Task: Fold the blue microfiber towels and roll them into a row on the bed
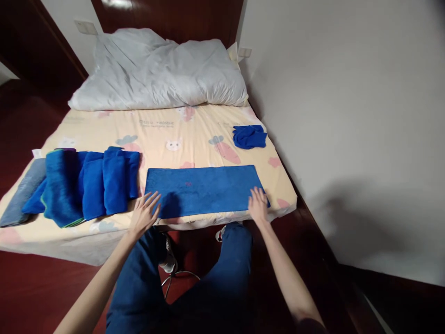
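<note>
A blue towel [203, 188] lies flat, folded into a long strip, along the near edge of the bed [181, 134]. My left hand [144, 213] is open with fingers spread at the strip's near left corner. At the near right corner my right hand [257, 204] rests flat with its fingers stretched out on the cloth. Neither hand grips anything.
A row of folded blue towels [90, 183] lies to the left, with a grey-blue cloth [22, 192] beyond them. A crumpled blue cloth [249, 136] sits at the far right. A white duvet [160, 72] lies at the head. A wall runs along the right. A stool base is below.
</note>
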### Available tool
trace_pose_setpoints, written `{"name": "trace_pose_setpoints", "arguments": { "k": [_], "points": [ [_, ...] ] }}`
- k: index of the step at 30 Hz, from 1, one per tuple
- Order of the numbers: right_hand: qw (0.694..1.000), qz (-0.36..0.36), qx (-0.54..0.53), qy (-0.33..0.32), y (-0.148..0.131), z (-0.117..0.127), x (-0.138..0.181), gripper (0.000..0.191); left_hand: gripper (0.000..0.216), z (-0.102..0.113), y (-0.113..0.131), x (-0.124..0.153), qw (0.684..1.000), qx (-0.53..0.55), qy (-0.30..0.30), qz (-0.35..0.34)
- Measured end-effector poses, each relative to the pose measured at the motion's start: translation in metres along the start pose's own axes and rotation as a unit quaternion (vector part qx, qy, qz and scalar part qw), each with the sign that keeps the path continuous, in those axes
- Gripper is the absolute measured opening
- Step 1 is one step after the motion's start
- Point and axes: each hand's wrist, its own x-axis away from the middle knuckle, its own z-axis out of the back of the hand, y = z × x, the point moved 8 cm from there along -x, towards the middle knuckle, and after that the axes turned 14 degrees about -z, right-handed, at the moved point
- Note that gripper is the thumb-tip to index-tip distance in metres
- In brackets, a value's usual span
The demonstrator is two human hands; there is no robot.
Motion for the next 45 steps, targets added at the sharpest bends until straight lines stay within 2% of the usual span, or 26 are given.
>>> {"name": "trace_pose_setpoints", "arguments": {
  "k": [2,5,7,9,13,18,20,23,28,30,32,34,37,40,42,45],
  "points": [
    [0.999,0.04,-0.028,-0.01,-0.073,-0.005,0.004,0.051,0.055,-0.016,0.017,-0.039,1.0,0.01,0.013,0.007],
    [0.993,0.088,-0.069,-0.046,-0.166,-0.029,0.018,0.055,0.059,-0.059,0.041,-0.078,0.999,0.031,0.0,0.018],
    [0.989,0.097,-0.084,-0.079,-0.203,-0.053,0.029,0.058,0.059,-0.091,0.05,-0.084,0.998,0.043,-0.016,0.032],
    [0.984,0.103,-0.088,-0.117,-0.222,-0.076,0.04,0.058,0.06,-0.115,0.052,-0.079,0.997,0.047,-0.022,0.052],
    [0.983,0.094,-0.078,-0.139,-0.223,-0.097,0.05,0.057,0.062,-0.131,0.048,-0.069,0.995,0.062,-0.012,0.072],
    [0.982,0.114,-0.055,-0.143,-0.219,-0.094,0.044,0.058,0.061,-0.127,0.046,-0.072,0.993,0.09,0.002,0.075],
    [0.978,0.138,-0.048,-0.15,-0.208,-0.093,0.038,0.057,0.061,-0.125,0.047,-0.073,0.993,0.094,0.008,0.077],
    [0.981,0.118,-0.034,-0.152,-0.158,-0.089,0.016,0.059,0.06,-0.124,0.047,-0.073,0.992,0.092,0.009,0.082],
    [0.991,-0.053,-0.008,-0.123,-0.016,-0.081,-0.039,0.062,0.061,-0.124,0.046,-0.072,0.993,0.086,0.01,0.086],
    [0.989,-0.111,-0.001,-0.099,0.027,-0.079,-0.057,0.064,0.061,-0.124,0.047,-0.073,0.993,0.085,0.013,0.082],
    [0.987,-0.144,0.003,-0.072,0.054,-0.08,-0.069,0.065,0.062,-0.125,0.047,-0.073,0.993,0.089,0.018,0.077],
    [0.986,-0.157,0.002,-0.052,0.065,-0.081,-0.075,0.065,0.063,-0.125,0.047,-0.072,0.992,0.094,0.024,0.077],
    [0.986,-0.16,0.001,-0.038,0.058,-0.079,-0.07,0.062,0.064,-0.126,0.045,-0.071,0.991,0.101,0.031,0.083],
    [0.984,-0.178,0.023,-0.016,0.023,-0.071,-0.051,0.06,0.064,-0.127,0.045,-0.07,0.99,0.107,0.028,0.085],
    [0.988,-0.151,0.032,-0.008,-0.027,-0.068,-0.035,0.061,0.064,-0.128,0.045,-0.07,0.99,0.106,0.024,0.084],
    [0.995,0.055,-0.011,-0.076,-0.149,-0.083,-0.008,0.059,0.064,-0.13,0.044,-0.069,0.991,0.1,0.026,0.09]
  ]
}}
